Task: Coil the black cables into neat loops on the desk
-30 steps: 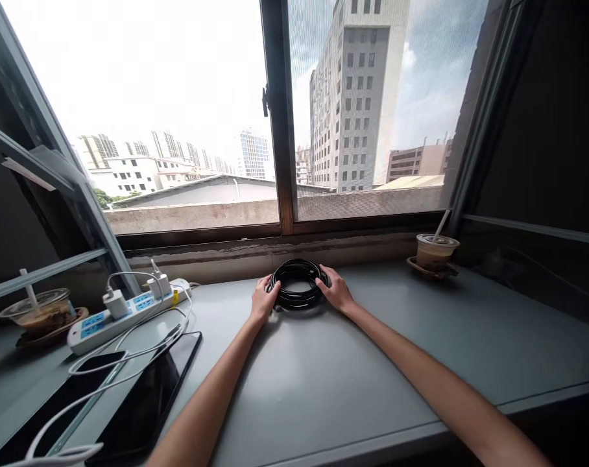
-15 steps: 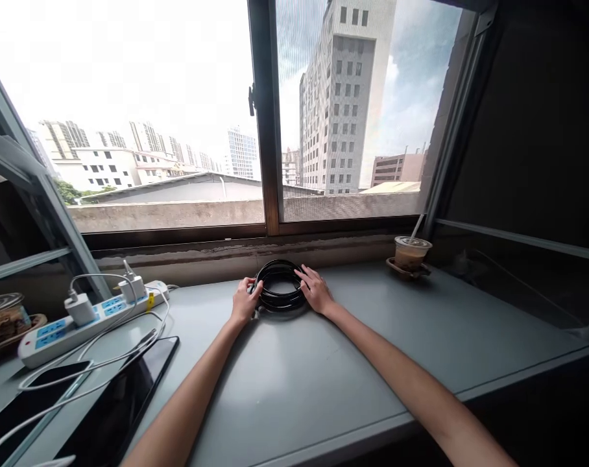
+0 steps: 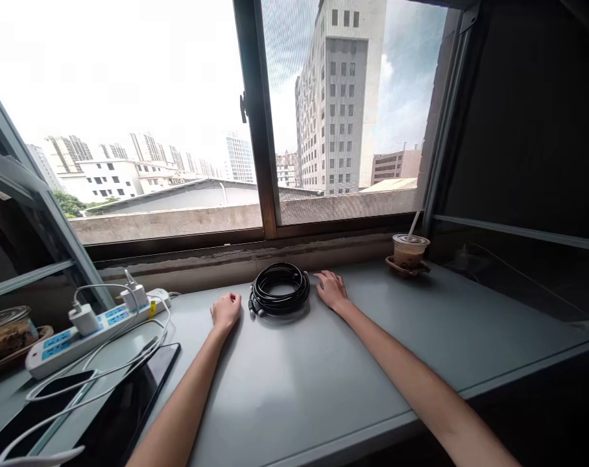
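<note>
A coiled black cable [image 3: 279, 300] lies on the grey table [image 3: 294, 389] near the window wall, its connector ends at the coil's lower left. To the left of the coil, apart from it, my left hand [image 3: 226, 310] rests on the table with its fingers curled in and nothing visible in them. My right hand [image 3: 331, 288] is on the table just right of the coil, not touching it, its fingers bent but apart and holding nothing.
A white power strip [image 3: 100, 331] with chargers and white cables lies at the left, beside a dark tablet [image 3: 124, 402]. A drink cup [image 3: 409, 251] with a straw stands on a holder at the back right. Another cup [image 3: 7, 334] is at the far left.
Both hands have let go of the coil and moved outward, my left hand to the left and my right hand to the right. The coil stays on the table.
</note>
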A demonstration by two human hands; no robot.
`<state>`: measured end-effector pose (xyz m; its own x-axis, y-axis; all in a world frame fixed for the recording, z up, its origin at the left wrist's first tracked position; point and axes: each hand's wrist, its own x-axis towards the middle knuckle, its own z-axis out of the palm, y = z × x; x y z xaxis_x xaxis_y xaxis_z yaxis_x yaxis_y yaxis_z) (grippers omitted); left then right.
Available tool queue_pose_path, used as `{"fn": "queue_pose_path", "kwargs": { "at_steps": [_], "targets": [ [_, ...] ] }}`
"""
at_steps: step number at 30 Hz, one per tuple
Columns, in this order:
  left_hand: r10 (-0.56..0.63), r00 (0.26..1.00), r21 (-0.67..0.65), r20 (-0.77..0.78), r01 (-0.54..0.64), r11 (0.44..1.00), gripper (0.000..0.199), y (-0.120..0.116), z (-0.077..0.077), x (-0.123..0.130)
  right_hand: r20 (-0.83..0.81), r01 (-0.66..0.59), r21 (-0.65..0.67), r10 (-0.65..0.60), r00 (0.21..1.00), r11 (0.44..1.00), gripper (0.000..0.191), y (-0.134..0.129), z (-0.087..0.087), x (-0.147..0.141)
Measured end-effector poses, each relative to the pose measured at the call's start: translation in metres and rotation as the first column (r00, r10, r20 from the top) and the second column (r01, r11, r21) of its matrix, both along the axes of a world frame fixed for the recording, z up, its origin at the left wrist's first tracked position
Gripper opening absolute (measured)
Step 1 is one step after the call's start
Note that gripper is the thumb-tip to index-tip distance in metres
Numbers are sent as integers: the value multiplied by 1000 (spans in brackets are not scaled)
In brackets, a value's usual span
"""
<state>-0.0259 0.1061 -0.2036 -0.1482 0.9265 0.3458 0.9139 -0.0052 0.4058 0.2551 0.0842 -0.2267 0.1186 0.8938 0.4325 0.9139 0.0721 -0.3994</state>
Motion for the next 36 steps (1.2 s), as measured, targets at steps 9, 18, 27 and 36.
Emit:
{"fn": "queue_pose_path", "kwargs": {
  "at_steps": [9, 18, 27, 36],
  "targets": [
    [-90, 957, -61, -277, 75, 995, 24, -14, -4, 16, 83, 47, -146, -35, 996, 988, 31, 5, -10, -3],
    [-88, 960, -70, -266, 72, 995, 25, -16, -6, 17, 149, 51, -165, -27, 988, 985, 32, 6, -14, 1],
    [-95, 967, -84, -237, 77, 994, 28, -13, -11, 18, 158, 43, -195, -11, 987, 980, 34, 7, -17, 5],
    [-95, 967, -85, -235, 77, 993, 29, -13, -13, 18, 156, 47, -201, -16, 988, 979, 35, 6, -18, 6]
  ]
}}
